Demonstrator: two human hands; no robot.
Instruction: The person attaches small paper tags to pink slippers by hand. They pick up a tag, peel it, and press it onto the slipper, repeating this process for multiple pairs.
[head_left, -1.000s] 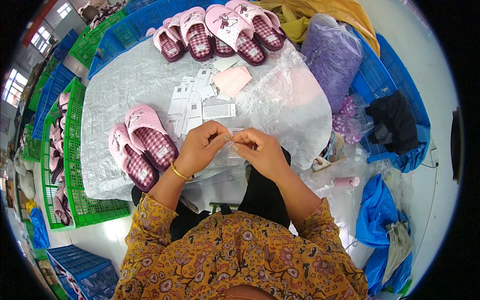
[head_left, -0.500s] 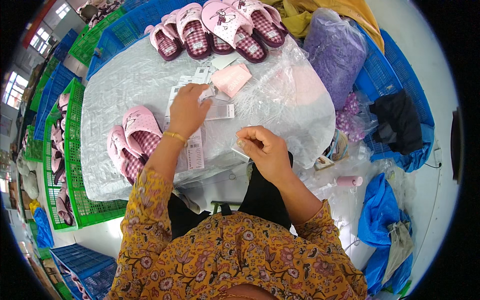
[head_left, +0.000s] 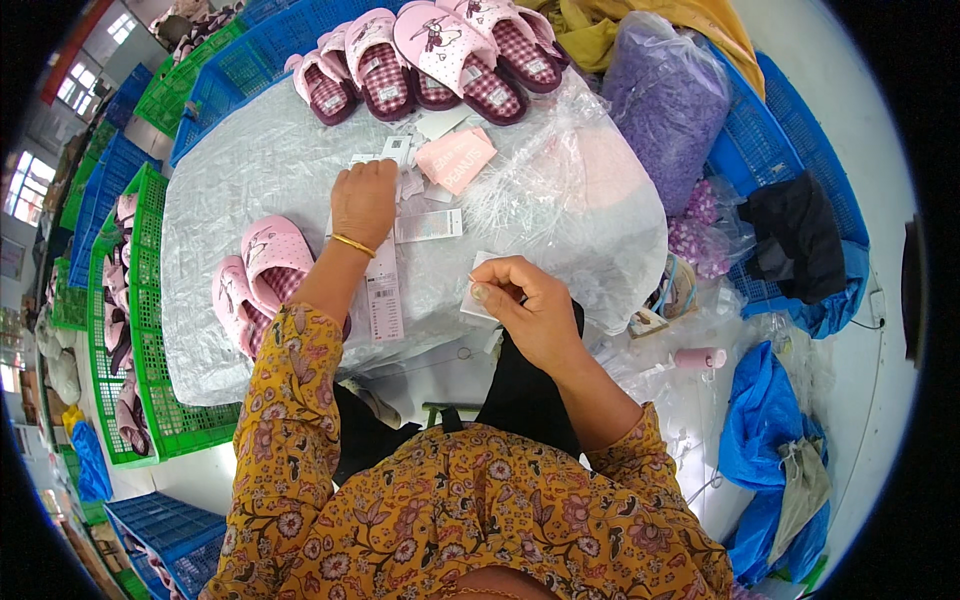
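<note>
The left hand [head_left: 364, 200] lay flat on white tags [head_left: 410, 185], gripping nothing; the right hand [head_left: 525, 310] pinched one small white tag [head_left: 478, 300] near two pink slippers [head_left: 255, 280]

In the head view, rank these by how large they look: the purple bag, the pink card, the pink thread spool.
1. Purple bag, clearly largest.
2. Pink card.
3. Pink thread spool, smallest, though the fisheye rim makes sizes unsure.
</note>
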